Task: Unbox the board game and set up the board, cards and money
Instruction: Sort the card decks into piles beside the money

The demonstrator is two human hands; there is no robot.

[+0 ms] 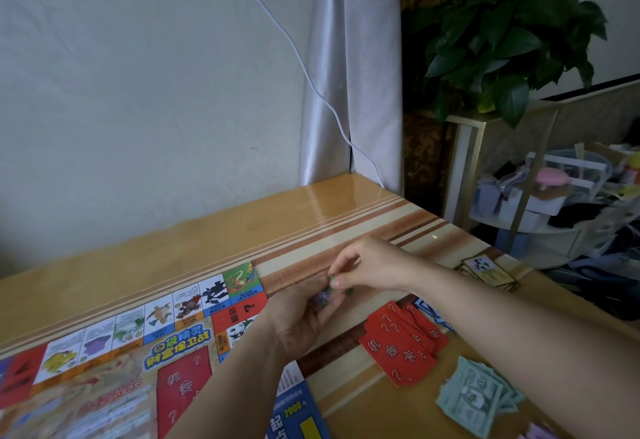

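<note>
The colourful game board (114, 352) lies flat on the left part of the wooden table (311, 203). My left hand (304, 317) is cupped palm up just past the board's right edge and holds several small game pieces (323, 298). My right hand (367, 265) hovers over it and pinches a small green piece (333, 281) between thumb and fingertips. A loose pile of red question-mark cards (403, 341) lies right of my hands. A stack of green money (479, 397) sits near the front right. Yellow-bordered picture cards (488, 270) lie behind my right forearm.
A blue printed sheet (298, 411) lies at the front beside the board. Blue cards (431, 314) peek out behind the red pile. A white cable (311, 81) hangs by the curtain. Right of the table stand a potted plant (502, 29) and a cluttered rack (554, 196).
</note>
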